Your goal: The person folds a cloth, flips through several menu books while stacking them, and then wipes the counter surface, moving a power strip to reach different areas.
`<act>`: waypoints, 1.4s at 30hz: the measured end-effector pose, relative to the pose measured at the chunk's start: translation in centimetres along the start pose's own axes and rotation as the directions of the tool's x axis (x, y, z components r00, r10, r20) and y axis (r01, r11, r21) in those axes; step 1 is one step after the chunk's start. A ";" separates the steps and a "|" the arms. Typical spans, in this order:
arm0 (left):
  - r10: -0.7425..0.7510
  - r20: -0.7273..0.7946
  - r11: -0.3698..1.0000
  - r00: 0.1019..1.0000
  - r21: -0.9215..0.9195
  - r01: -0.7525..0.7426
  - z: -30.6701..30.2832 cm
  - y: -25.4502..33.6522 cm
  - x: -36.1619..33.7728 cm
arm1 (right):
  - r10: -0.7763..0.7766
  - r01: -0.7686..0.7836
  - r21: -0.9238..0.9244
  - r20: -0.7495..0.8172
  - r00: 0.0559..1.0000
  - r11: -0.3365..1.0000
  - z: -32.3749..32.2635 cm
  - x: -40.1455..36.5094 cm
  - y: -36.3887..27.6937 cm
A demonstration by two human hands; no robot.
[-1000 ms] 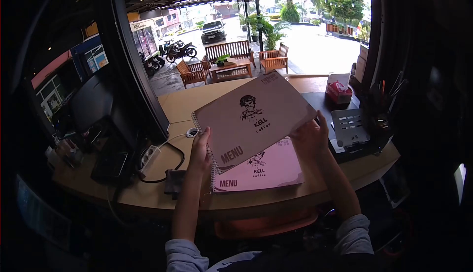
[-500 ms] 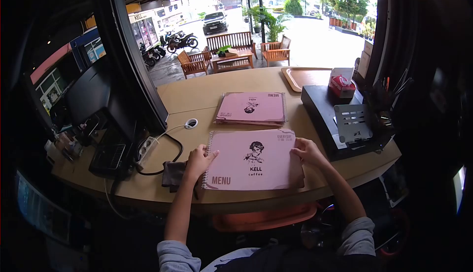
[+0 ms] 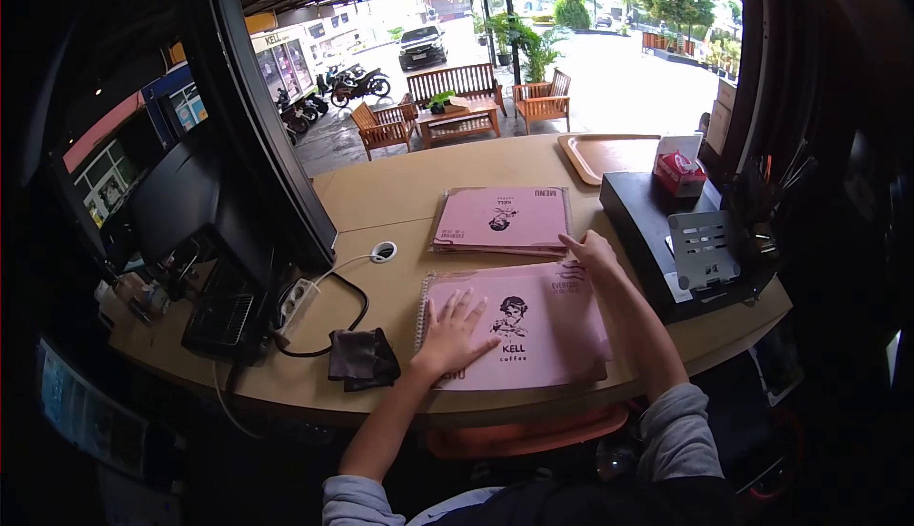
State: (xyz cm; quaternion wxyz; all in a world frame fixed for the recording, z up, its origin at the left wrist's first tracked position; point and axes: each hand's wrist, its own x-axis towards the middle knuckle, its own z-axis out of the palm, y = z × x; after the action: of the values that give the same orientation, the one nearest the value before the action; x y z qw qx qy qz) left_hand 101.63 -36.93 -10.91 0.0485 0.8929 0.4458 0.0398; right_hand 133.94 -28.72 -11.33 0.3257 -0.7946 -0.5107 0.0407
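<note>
Menu point(image 3: 547, 317) position: flat on the desk point(image 3: 362, 188), directly in front of you, cover up. Its long axis runs left to right across your view, with the right end angled slightly away from you. The spiral binding point(image 3: 422, 317) lies along the left short edge. The portrait and "KELL coffee" lettering read upright from your side.

Your left hand point(image 3: 452, 337) is spread on the left part of the cover, fingers directed away from you and thumb toward the right. It partly covers the "MENU" lettering at the lower left corner.

Your right hand point(image 3: 598, 255) has its fingertips at the near right corner of the far menu stack point(image 3: 524, 214). You cannot tell from this view whether it pinches that corner. The forearm passes over the right end of the near cover.

The far stack lies just beyond, its long axis also left to right. Its print is inverted to you, and its coil edge point(image 3: 569, 212) is on the right.

A dark pouch point(image 3: 364, 359) rests near the binding, on the left. To the right, a black box point(image 3: 633, 202) carries a red tissue box point(image 3: 680, 176) and a slotted stand point(image 3: 705, 250). A tray point(image 3: 571, 157) lies beyond the far stack, to the right.
</note>
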 end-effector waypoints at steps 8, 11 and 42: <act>-0.008 0.013 1.000 1.000 -0.005 0.008 0.1 0.0 0.0 | 0.171 -0.280 0.265 0.369 0.914 0.923 3.5 5.3 1.8; -0.006 0.016 1.000 1.000 -0.015 0.006 0.2 0.0 0.0 | 0.101 -0.240 0.803 0.221 0.970 0.546 1.4 6.3 -0.5; -0.331 -0.800 0.543 0.500 -0.595 -0.592 -11.1 -1.3 2.5 | -0.477 0.749 0.181 -0.671 0.568 0.637 -15.2 -8.5 -7.2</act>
State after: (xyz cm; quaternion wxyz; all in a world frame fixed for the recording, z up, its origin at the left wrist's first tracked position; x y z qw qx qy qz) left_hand 100.80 -33.54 0.01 0.2314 0.6477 0.2494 0.6817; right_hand 130.35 -41.16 2.35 0.6268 -0.4333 -0.6160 -0.1996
